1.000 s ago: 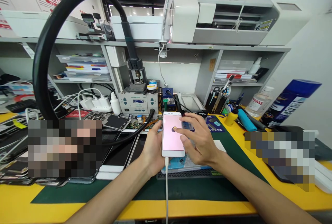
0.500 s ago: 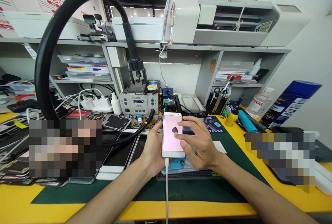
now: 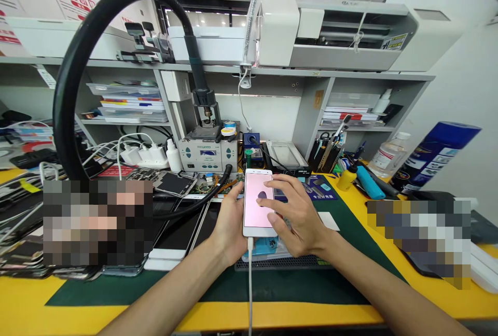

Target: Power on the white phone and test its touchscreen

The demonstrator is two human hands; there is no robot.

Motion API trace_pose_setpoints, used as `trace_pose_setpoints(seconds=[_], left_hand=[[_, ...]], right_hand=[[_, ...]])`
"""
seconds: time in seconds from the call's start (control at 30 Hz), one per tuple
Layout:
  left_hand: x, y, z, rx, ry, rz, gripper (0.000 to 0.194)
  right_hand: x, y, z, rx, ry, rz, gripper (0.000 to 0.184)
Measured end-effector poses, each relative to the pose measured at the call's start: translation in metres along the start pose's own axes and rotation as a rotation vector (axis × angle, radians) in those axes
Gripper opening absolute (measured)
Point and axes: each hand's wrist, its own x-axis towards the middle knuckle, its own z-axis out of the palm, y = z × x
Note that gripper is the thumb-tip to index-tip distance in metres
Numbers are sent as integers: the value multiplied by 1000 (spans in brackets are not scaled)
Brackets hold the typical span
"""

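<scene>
A white smartphone (image 3: 254, 214) with a lit pink screen and a dark oval shape on it is held upright over the bench. My left hand (image 3: 227, 224) is closed round its left side, thumb along the edge; the fingers behind it are hidden. My right hand (image 3: 301, 217) hovers over the screen's right half with its fingers apart, one fingertip at or very near the dark shape. Whether that finger touches the glass I cannot tell. A white cable (image 3: 250, 279) is plugged into the phone's bottom end and runs down towards me.
A green mat (image 3: 311, 289) covers the yellow bench (image 3: 225, 318). Phones and screens (image 3: 167, 258) crowd the left. Behind stands a grey hot air station (image 3: 208, 154); a thick black hose (image 3: 64, 92) arches left. Bottles, a blue spray can (image 3: 436, 154) and pens stand right.
My right fingers have shifted slightly left across the screen. A small yellow detail by the dark shape no longer shows. My left hand and the phone stay in place.
</scene>
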Motion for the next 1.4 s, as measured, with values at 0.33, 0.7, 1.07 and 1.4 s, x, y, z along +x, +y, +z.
trace_pose_setpoints(seconds=[0.33,0.7,1.07,1.4], left_hand=[[1,-2,-4,-6,-20,-4,52],[-3,-2,0,7,5,9,52],[-3,-2,1,3,-8,-1,54],[-4,-1,3,-19,-40,1,54]], right_hand=[[2,1,0,-22,-56,30,36],[4,2,-2,-83,-91,93,38],[3,8,-2,-85,-80,144,40],[5,7,-5,-76,9,119,37]])
